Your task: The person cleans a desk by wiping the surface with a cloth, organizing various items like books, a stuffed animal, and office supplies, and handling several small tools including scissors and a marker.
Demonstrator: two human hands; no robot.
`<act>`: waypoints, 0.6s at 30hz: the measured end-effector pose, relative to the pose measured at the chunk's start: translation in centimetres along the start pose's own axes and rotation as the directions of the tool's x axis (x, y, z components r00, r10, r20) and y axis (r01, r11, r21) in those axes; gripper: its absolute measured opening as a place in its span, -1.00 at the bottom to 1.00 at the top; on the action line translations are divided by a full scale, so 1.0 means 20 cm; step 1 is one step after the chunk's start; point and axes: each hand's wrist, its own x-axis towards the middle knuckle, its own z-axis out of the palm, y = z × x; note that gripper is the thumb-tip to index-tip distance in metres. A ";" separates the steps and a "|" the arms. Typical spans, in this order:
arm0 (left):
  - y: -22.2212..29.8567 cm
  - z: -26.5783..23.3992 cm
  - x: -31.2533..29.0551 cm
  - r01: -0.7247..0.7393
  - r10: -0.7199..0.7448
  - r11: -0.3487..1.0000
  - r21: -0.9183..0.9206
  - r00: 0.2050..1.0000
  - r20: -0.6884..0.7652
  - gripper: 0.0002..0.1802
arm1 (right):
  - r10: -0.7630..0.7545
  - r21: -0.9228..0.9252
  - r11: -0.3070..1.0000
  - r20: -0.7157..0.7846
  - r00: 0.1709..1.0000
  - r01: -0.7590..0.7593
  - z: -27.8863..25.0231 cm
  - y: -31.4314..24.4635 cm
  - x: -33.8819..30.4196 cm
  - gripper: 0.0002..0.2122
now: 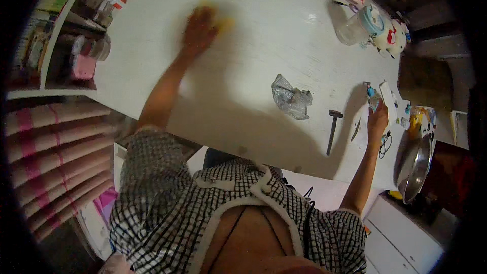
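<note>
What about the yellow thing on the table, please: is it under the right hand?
No, the blurred yellow thing shows under the left hand, away from the right hand.

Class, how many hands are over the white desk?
2: the left hand at the upper left, on a blurred yellow cloth; the right hand farther right, at a small blue item.

- White desk (274,35): soft shadows across top
- Open white shelving (68,93): left of desk
- Pink-striped beige fabric (61,157): desk's near-left
- White cabinet (406,236): desk's near-right
- Light: dim, room edges dark
</note>
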 end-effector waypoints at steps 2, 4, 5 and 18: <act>0.13 0.13 0.20 -0.001 0.011 0.993 0.117 0.996 -0.086 -0.37 | -0.145 0.143 0.976 -0.129 0.981 0.163 0.01 -0.10 -0.08 -0.52; 0.32 0.16 0.37 0.121 -0.090 0.961 -0.250 0.987 0.132 -0.45 | -0.263 0.456 0.847 -0.084 0.961 0.272 -0.05 -0.42 -0.19 -0.48; 0.42 0.24 0.39 -0.192 0.181 0.975 -0.108 0.978 -0.103 -0.48 | -0.282 0.861 0.498 0.273 0.920 -0.103 -0.17 -0.64 -0.25 -0.47; -0.14 -0.34 -0.57 -0.010 -0.083 0.928 0.373 0.969 0.233 -0.48 | -0.632 0.704 0.566 0.037 0.774 0.429 -0.06 -0.70 -0.49 -0.73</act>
